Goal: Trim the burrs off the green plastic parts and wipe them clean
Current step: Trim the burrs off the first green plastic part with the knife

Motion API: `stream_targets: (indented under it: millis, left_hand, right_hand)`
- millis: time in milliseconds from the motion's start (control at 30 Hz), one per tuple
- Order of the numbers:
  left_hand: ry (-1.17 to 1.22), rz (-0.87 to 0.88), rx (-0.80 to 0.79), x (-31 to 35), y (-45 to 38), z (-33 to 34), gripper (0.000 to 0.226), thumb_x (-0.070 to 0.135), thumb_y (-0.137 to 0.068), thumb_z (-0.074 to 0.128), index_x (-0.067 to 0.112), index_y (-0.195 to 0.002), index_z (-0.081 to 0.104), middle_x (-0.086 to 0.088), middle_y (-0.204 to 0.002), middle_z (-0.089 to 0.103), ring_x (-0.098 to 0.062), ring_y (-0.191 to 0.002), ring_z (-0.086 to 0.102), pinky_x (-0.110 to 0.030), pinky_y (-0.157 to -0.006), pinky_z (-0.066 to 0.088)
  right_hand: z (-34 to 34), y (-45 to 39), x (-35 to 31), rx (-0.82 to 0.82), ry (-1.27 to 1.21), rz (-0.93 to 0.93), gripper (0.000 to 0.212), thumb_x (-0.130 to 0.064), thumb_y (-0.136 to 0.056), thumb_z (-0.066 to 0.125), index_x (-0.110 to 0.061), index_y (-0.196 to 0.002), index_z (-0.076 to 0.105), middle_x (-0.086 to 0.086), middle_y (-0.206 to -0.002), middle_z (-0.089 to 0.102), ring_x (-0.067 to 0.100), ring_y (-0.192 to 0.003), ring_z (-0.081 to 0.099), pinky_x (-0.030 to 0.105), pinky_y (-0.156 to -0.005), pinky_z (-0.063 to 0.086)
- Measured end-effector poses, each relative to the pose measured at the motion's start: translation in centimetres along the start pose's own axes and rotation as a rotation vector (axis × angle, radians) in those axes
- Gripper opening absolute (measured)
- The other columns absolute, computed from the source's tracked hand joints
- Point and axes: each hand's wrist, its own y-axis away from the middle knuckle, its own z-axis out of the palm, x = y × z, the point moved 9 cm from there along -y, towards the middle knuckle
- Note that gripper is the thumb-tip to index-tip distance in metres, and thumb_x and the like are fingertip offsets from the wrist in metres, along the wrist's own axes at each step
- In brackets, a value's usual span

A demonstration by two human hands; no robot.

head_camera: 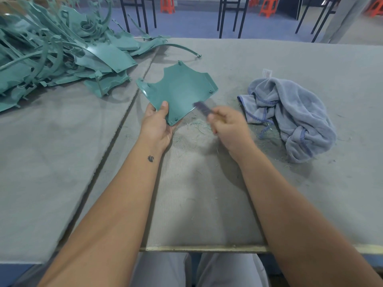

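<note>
A: Green plastic parts (51,56) are seen heaped at the far left of the grey felt-covered table (290,59), well to the left of the green panel (178,94) now being worked; orange stools (268,6) and dark chair legs are made out on the floor beyond the table.

B: And the panel itself?

A: It is held up just above the table, its near left corner pinched by the left hand (156,125), thumb on top. Its long axis is judged to run from that corner up and away to the right. A crumpled grey cloth (290,117) is left lying to the right of the panel, apart from it.

B: Which edge is being trimmed?

A: The near right edge, it would seem. A dark blade-like tool (202,108), blurred, is gripped in the curled right hand (230,129) and is laid against that edge, just right of the left thumb. The right hand is therefore the nearer to the burr. Fine green shavings (196,127) are scattered on the felt below the panel.
</note>
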Motion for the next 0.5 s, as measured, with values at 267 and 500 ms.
stream_targets:
  millis: [267,500]
  left_hand:
    - [-0.004,-0.002,-0.01,-0.1,-0.2,0.0,0.025,0.006,-0.104,0.039,0.019,-0.121,0.05,-0.007,-0.125,0.062,-0.019,-0.09,0.067,-0.032,-0.057,0.059]
    - [0.046,-0.018,-0.017,-0.1,-0.4,-0.2,0.022,0.006,-0.104,0.039,0.02,-0.111,0.055,-0.003,-0.106,0.067,-0.018,-0.084,0.069,-0.031,-0.053,0.058]
  right_hand:
    - [-1.7,0.2,0.0,0.142,-0.226,0.031,0.022,-0.01,-0.1,0.047,-0.022,-0.084,0.057,-0.001,-0.06,0.044,0.011,-0.056,0.035,0.024,-0.052,0.029]
    - [-0.7,0.2,-0.3,0.057,-0.118,0.007,0.025,-0.002,-0.099,0.046,-0.017,-0.082,0.056,0.001,-0.061,0.039,0.012,-0.057,0.034,0.026,-0.055,0.029]
